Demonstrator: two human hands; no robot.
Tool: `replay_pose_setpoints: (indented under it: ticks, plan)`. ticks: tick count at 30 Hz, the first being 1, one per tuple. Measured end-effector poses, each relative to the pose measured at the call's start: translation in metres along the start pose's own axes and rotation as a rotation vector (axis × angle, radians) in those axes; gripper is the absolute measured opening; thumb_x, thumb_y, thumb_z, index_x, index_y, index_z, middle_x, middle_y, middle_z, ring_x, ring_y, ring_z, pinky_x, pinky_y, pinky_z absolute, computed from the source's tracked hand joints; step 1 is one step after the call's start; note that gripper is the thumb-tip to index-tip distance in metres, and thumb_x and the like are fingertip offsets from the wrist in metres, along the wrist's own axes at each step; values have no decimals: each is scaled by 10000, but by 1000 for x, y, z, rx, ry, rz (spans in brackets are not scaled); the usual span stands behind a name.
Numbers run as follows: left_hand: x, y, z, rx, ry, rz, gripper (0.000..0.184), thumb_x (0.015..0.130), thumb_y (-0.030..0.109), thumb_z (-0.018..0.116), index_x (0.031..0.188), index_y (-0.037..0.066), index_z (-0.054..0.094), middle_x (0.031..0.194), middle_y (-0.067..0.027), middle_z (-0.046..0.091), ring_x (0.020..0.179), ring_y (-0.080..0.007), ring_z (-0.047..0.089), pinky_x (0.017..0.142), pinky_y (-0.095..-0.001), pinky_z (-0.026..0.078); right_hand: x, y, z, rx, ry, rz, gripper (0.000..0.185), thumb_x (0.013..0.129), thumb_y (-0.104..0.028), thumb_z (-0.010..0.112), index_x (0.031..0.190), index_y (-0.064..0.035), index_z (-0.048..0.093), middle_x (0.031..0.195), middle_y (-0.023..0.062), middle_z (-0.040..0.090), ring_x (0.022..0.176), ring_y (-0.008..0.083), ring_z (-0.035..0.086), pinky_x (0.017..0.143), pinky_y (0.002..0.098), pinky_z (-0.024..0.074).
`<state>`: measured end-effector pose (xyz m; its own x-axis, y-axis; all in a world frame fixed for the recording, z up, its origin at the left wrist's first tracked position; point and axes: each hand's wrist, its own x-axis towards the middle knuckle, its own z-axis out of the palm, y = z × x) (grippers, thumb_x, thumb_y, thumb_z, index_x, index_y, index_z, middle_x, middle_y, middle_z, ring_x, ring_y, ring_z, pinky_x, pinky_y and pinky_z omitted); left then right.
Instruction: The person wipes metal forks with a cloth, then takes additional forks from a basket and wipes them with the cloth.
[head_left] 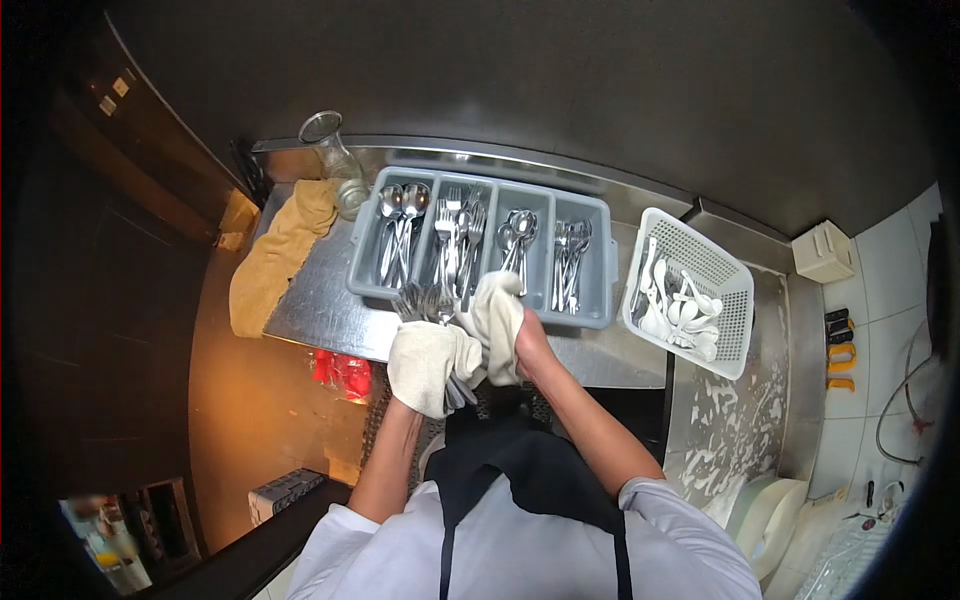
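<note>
My left hand (402,408), wrapped in a whitish cloth (425,362), is closed around a bundle of forks (424,304). Their tined ends point away from me, and handles poke out below the cloth. The fingers themselves are hidden. My right hand (531,348) grips bunched whitish cloth (497,310) close beside the bundle; whether both cloth parts are one piece I cannot tell. Just beyond my hands lies a grey cutlery tray (590,318) with long compartments. It holds large spoons (405,205), forks (448,225), and smaller spoons (520,228) and cutlery (572,240) to the right.
A white perforated basket (738,300) of white spoons (680,310) stands right of the tray. At the left are a glass carafe (340,165) and a tan towel (275,265) on the steel counter (320,305). Red plastic (345,375) hangs below the counter edge.
</note>
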<state>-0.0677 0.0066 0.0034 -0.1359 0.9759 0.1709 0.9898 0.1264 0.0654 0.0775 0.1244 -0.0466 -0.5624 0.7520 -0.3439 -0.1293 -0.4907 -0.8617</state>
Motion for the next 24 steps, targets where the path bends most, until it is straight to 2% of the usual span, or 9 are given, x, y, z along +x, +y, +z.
replay_pose_setpoints:
  ticks: [3, 5, 9, 11, 14, 15, 18, 21, 24]
  plan:
    - [7, 3, 3, -61, -25, 100, 154, 714, 227, 607, 621, 110, 646, 652, -151, 623, 620, -296, 648, 565, -435, 492, -12, -10, 11, -236, -173, -137, 258, 916, -145, 658, 1117, 14, 682, 1005, 54, 705, 876, 135, 660, 820, 282, 517]
    - [11, 7, 8, -159, 52, 192, 182, 722, 245, 597, 598, 112, 612, 647, -151, 608, 624, -292, 644, 555, -439, 481, -4, -11, 8, -77, -141, 33, 237, 892, -96, 653, 1101, 12, 690, 985, 51, 708, 864, 128, 661, 798, 287, 524]
    - [5, 18, 26, -356, 91, 39, 199, 759, 263, 586, 652, 102, 632, 689, -135, 629, 670, -289, 646, 593, -433, 488, 14, -17, -3, -189, 82, -138, 200, 887, -68, 636, 1061, 10, 696, 960, 55, 713, 834, 126, 664, 751, 289, 532]
    - [-12, 14, 96, -1304, -128, -239, 217, 786, 272, 592, 689, 88, 656, 736, -128, 657, 688, -286, 644, 615, -411, 494, 17, -34, 0, -210, 202, -295, 159, 913, -83, 628, 1026, 7, 696, 950, 51, 712, 800, 109, 656, 722, 277, 530]
    - [-5, 32, 8, -947, -123, -247, 214, 795, 266, 604, 708, 85, 675, 761, -126, 671, 693, -280, 645, 614, -404, 501, 24, -56, -17, 120, 285, -310, 157, 923, -92, 612, 1036, -4, 675, 913, 38, 700, 781, 124, 658, 668, 282, 538]
    - [-3, 29, 14, -749, -186, -200, 206, 792, 258, 608, 704, 86, 678, 753, -122, 672, 688, -280, 647, 610, -404, 504, 23, -51, -20, 137, 262, -244, 162, 924, -100, 614, 1042, -4, 669, 920, 38, 698, 790, 127, 660, 662, 282, 538]
    - [-6, 22, 46, -852, -30, -226, 186, 760, 238, 614, 666, 90, 676, 699, -114, 662, 640, -283, 643, 580, -406, 505, -3, -27, -5, 89, 286, 27, 215, 935, -142, 624, 1090, 5, 645, 989, 60, 692, 823, 139, 666, 690, 290, 540]
    - [-10, 16, 45, -705, 132, -117, 164, 856, 143, 594, 729, 64, 661, 678, -78, 630, 589, -216, 589, 542, -359, 482, -23, 8, 15, 68, -47, 38, 264, 954, -145, 606, 1158, 17, 654, 1062, 83, 695, 893, 145, 672, 792, 290, 531]
    - [-6, 16, 17, -244, -102, -51, 137, 902, 96, 603, 793, 48, 671, 695, -52, 627, 604, -173, 584, 564, -324, 493, 2, -7, 20, 3, 23, 77, 260, 956, -128, 595, 1159, 20, 662, 1062, 88, 699, 913, 143, 674, 779, 285, 531]
